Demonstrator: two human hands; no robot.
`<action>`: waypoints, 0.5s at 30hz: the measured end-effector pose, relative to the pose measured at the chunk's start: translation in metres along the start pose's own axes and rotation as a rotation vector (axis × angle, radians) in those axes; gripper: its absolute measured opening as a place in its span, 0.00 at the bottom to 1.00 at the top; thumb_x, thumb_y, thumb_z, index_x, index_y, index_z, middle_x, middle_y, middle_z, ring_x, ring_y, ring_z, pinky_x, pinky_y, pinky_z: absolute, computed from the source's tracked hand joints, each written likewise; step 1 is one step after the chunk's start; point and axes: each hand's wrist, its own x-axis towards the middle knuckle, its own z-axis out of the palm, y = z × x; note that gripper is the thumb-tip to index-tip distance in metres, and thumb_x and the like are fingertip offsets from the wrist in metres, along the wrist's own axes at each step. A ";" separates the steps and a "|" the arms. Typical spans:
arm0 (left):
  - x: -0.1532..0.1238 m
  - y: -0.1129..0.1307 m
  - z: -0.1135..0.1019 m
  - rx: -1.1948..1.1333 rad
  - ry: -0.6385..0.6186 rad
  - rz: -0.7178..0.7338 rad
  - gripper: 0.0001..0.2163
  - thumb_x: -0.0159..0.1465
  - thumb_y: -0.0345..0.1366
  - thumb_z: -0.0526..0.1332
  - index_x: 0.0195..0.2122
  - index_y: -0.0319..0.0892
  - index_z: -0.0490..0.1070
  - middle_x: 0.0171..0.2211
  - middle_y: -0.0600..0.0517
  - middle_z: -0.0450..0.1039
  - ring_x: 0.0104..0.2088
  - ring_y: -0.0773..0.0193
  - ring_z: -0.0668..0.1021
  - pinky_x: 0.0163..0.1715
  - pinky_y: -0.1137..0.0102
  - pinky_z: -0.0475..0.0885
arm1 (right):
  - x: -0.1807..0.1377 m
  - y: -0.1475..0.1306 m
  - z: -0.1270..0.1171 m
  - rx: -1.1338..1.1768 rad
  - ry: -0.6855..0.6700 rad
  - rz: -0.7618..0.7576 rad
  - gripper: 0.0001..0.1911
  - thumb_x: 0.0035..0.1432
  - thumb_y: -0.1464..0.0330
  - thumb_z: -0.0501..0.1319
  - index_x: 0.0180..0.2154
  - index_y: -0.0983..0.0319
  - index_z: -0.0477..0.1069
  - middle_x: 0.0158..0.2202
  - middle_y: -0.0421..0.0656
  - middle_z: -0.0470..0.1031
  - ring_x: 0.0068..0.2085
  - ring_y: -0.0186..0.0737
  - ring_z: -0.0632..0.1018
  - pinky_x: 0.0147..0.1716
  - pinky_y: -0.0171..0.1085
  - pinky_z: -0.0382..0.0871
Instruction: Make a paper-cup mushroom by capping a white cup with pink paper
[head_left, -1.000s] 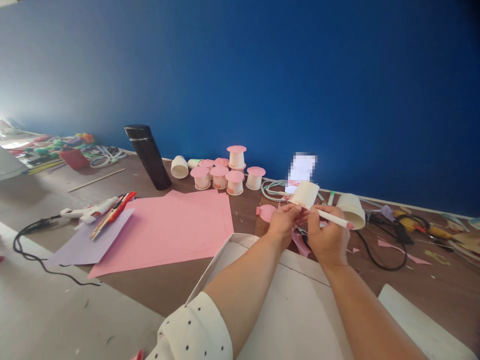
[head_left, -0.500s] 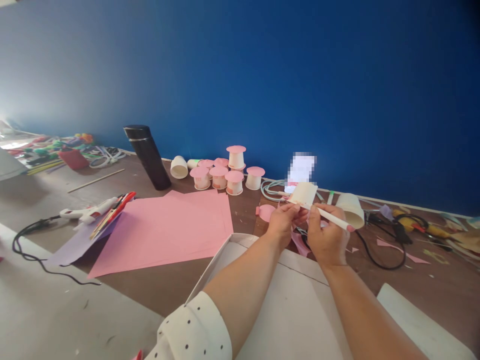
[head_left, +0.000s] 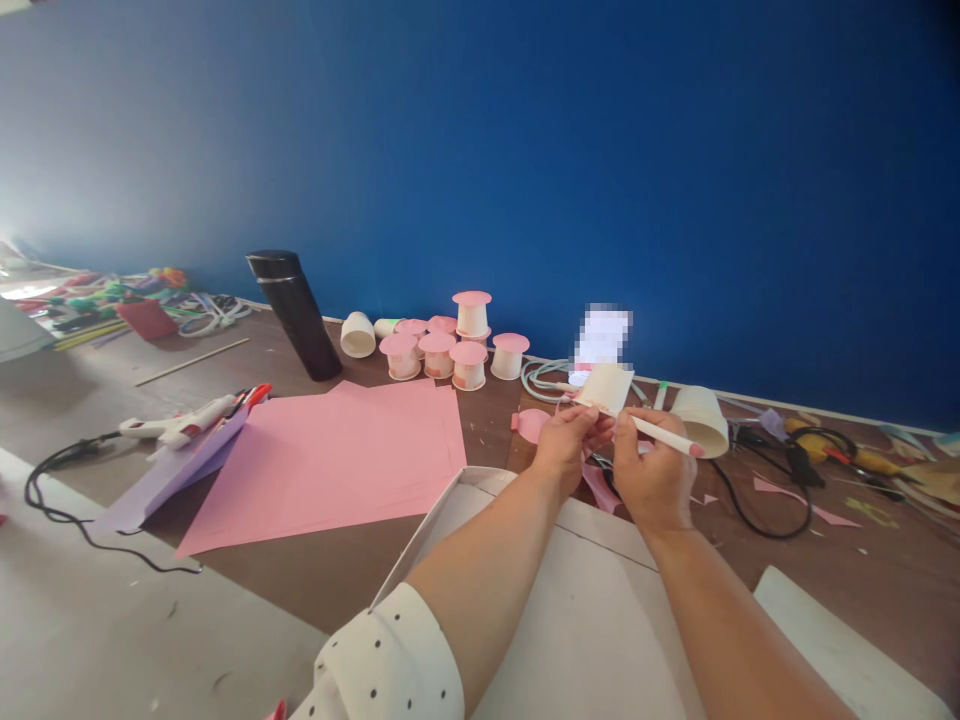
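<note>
My left hand [head_left: 571, 448] is closed on a small white paper cup [head_left: 606, 388], tilted so that its rim faces down toward my fingers. In my right hand [head_left: 654, 478] is a white marker [head_left: 666, 434] with a pink end pointing right. Its tip meets the cup's rim area, where my fingers partly hide the contact. Just left of my left hand lies a pink paper disc [head_left: 533, 425] with a small tab. Behind the right hand a larger white paper cup [head_left: 701, 420] rests on its side.
Pink-topped paper cups [head_left: 469, 365] stand against the blue wall, beside a black flask [head_left: 294, 315]. Pink sheets [head_left: 337, 460], a purple sheet [head_left: 161, 480] and a glue gun [head_left: 184, 422] lie left. A phone [head_left: 600, 340] leans behind the cup. Cables [head_left: 780, 532] and scraps lie right.
My right hand and the marker have shifted slightly left and down along the cup's rim. At left, the purple sheet has curled up over the tools lying on it.
</note>
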 end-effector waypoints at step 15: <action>-0.001 0.003 0.002 0.032 0.031 -0.028 0.06 0.56 0.31 0.68 0.30 0.35 0.73 0.28 0.50 0.74 0.29 0.67 0.77 0.36 0.71 0.71 | 0.002 -0.001 -0.001 -0.007 0.026 -0.034 0.08 0.61 0.65 0.58 0.35 0.63 0.73 0.34 0.50 0.78 0.37 0.46 0.78 0.38 0.41 0.70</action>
